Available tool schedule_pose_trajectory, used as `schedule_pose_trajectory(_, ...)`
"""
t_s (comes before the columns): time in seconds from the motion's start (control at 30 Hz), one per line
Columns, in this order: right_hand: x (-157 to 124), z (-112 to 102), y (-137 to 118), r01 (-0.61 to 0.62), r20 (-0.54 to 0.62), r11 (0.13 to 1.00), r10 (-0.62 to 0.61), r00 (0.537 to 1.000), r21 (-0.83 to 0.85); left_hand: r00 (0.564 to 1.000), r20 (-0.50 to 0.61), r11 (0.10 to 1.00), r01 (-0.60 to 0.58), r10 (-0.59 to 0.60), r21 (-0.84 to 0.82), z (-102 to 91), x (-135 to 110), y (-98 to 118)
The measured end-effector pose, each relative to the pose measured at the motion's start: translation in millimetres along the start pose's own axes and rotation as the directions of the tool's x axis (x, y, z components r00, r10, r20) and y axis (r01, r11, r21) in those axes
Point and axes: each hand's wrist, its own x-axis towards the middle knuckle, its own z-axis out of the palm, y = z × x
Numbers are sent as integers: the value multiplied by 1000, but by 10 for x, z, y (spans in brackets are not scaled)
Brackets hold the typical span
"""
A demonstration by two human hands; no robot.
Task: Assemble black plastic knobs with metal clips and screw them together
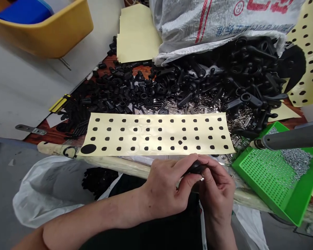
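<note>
Just off the near edge of the dotted yellow sheet (153,134), a small black plastic part (196,167) is held clear of the table edge. Left hand (167,185) pinches it from 1 side; right hand (219,187) grasps the other, thumb beside a shiny metal piece (202,179). Judgement: part likely light, stiff, smooth, apt to turn under pressure; best gripped by its rounded sides. Metal piece probably easily dropped.

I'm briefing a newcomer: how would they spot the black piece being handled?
Find the long dotted yellow sheet in the middle. Just below its right half, the left hand and right hand meet around the black piece. Unlike the black parts piled beyond the sheet, it is held in fingers.
</note>
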Motion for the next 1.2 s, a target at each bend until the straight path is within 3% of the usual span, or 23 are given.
schedule_pose_trajectory(0.17,-14,82,-83,31,-39,998,-33,999,-58,998,-54,987,14,-23,-163,-4,8,9)
schedule_pose_trajectory(0.27,-9,143,-149,51,-61,992,-59,996,-116,992,-28,935,108,-125,-339,-53,36,-15)
schedule_pose_trajectory(0.33,-8,169,-210,60,-59,985,-71,996,-160,966,76,828,251,-247,-501,-93,55,-56)
schedule_pose_trajectory(0.43,-20,165,-302,111,-15,964,-118,993,-243,883,270,525,449,-384,-723,-116,58,-138)
schedule_pose_trajectory(0.5,-36,139,-346,169,21,932,-171,985,-320,846,342,368,496,-408,-787,-97,46,-181)
schedule_pose_trajectory(0.57,-55,106,-381,215,43,894,-216,975,-393,836,375,303,507,-400,-807,-62,36,-199)
schedule_pose_trajectory(0.73,-112,50,-477,325,43,790,-356,933,-519,834,457,264,537,-309,-802,29,54,-158)
schedule_pose_trajectory(0.93,-165,-3,-531,319,13,624,-443,896,-713,773,514,266,619,-371,-739,149,91,-77)
schedule_pose_trajectory(1.1,-194,-94,-535,233,-76,654,-407,910,-719,766,553,224,632,-328,-742,251,170,-21)
schedule_pose_trajectory(1.2,-193,-156,-510,156,-177,771,-330,927,-618,752,605,228,657,-262,-718,321,217,-4)
